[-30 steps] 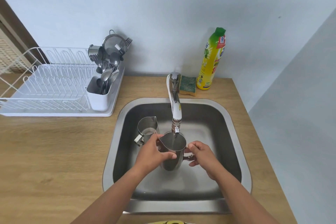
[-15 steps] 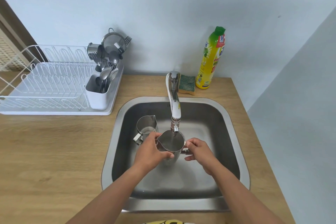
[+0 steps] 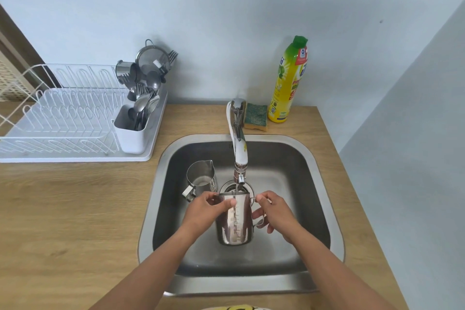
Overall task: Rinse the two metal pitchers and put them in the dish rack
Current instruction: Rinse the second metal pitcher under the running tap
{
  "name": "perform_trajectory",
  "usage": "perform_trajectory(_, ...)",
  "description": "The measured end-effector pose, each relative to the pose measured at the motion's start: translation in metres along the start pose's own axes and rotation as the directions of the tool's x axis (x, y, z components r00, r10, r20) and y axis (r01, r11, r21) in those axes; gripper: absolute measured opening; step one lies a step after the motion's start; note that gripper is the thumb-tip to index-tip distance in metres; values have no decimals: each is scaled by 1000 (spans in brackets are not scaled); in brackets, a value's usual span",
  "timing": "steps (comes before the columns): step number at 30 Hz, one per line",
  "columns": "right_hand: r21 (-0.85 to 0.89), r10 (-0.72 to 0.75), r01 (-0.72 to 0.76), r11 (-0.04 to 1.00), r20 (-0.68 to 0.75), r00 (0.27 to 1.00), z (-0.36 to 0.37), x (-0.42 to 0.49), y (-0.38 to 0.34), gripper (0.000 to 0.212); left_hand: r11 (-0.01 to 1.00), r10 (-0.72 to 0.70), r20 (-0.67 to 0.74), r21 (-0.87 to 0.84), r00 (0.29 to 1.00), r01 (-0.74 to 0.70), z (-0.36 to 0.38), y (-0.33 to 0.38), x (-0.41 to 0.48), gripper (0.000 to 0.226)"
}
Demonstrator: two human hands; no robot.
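Sink (image 3: pixel 312 173): faucet (image 3: pixel 240 148) spout reaches out over the basin middle, its tip just above the rim of the held pitcher (image 3: pixel 234 221); no passage straight up from that pitcher. Left hand (image 3: pixel 205 210) and right hand (image 3: pixel 273 211) flank it on both sides. Second pitcher (image 3: pixel 201 178) stands just beyond the left hand, narrowing the basin's left side. Right and near parts of the basin floor are bare.

Counter strip between sink and dish rack (image 3: pixel 63 118) is open. Rack's wire slots are free; its cutlery holder (image 3: pixel 130 131), packed with utensils, blocks the corner nearest the sink.
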State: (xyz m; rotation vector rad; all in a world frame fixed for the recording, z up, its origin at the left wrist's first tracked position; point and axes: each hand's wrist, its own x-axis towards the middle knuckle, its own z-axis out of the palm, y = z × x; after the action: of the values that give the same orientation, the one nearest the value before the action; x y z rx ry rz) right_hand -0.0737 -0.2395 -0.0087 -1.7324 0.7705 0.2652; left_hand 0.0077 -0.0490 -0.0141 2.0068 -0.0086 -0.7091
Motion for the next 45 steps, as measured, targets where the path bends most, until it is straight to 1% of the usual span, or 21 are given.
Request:
perform_trajectory(2, -19, 20, -20, 1000, -10, 1000, 2, 1, 0, 24, 996, -51, 43, -71, 998, 54, 0, 0, 1, 62)
perform_trajectory(4, -41, 49, -50, 998, -14, 999, 3, 2, -1, 26, 987, -96, 99, -118, 990, 107, 0, -1, 2, 62)
perform_trajectory(7, -63, 103, -103, 993, 2, 995, 2, 4, -1, 28, 982, -131, 160, -117, 978, 150, 0, 0, -1, 56)
perform_trajectory(10, -74, 132, -130, 989, 15, 991, 2, 4, 1, 29, 971, -178, 192, -126, 965, 204, 1, -1, -3, 52)
perform_trajectory(16, -69, 151, -151, 986, 3, 989, 2, 5, 1, 30, 948, -260, 201, -130, 944, 289, 5, 0, -2, 66)
perform_trajectory(20, -59, 155, -155, 986, -17, 988, 1, 3, -2, 31, 947, -268, 230, -117, 936, 300, 5, 1, -2, 64)
perform_trajectory(23, -74, 150, -152, 986, -35, 988, 0, 1, -5, 30, 945, -258, 263, -134, 930, 300, 5, 3, -2, 56)
perform_trajectory(25, -116, 138, -144, 983, -58, 989, -3, 0, -5, 31, 935, -237, 316, -181, 919, 304, 4, 3, -1, 48)
perform_trajectory(28, -209, 95, -110, 972, -79, 992, -9, -5, -6, 33, 922, -156, 411, -266, 898, 281, 3, -3, 4, 40)
perform_trajectory(30, -260, 60, -83, 962, -96, 994, -13, -7, -5, 33, 909, -119, 435, -313, 893, 274, 6, -6, 7, 44)
perform_trajectory(32, -281, 9, -43, 959, -122, 993, -17, -9, -3, 32, 905, -95, 421, -341, 902, 255, 10, -5, 7, 50)
perform_trajectory(34, -248, -45, 9, 969, -139, 989, -20, -10, 0, 31, 917, -73, 395, -335, 916, 217, 15, -4, 7, 53)
perform_trajectory(37, -150, -103, 80, 985, -151, 983, -25, -13, 3, 25, 933, -28, 349, -327, 937, 150, 19, 1, 7, 57)
perform_trajectory(40, -76, -144, 134, 988, -146, 979, -28, -13, 5, 18, 956, 41, 307, -290, 951, 52, 21, 8, 7, 62)
perform_trajectory(42, -28, -169, 167, 986, -138, 976, -29, -12, 6, 15, 967, 84, 243, -254, 966, -20, 22, 10, 9, 66)
perform_trajectory(45, 30, -212, 219, 975, -160, 964, -29, -8, 6, 13, 969, 152, 116, -215, 981, -125, 23, 11, 10, 72)
